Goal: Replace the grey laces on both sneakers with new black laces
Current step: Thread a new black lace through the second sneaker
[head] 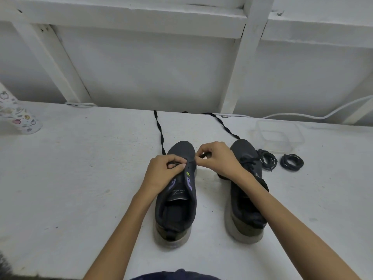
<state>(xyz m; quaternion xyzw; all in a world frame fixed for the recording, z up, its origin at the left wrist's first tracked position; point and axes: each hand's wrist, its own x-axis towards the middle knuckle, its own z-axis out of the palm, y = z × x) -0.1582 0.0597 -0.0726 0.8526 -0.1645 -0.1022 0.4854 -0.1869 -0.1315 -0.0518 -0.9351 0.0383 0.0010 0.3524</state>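
Hands work at the left sneaker (175, 201) on the counter (80, 178). Left hand (161, 170) and right hand (217, 156) each pinch the black lace (160, 134). Uneven pulling could leave one end too short.

The light is soft and a bit dim, and it looks grey all over. The white bench (80, 178) is not shiny and has no glare. Shadows are faint, with small dark patches under the two sneakers (175, 201). The picture bends at the edges, so straight beams look slanted. The corners are blurry, and fine detail looks smeared.
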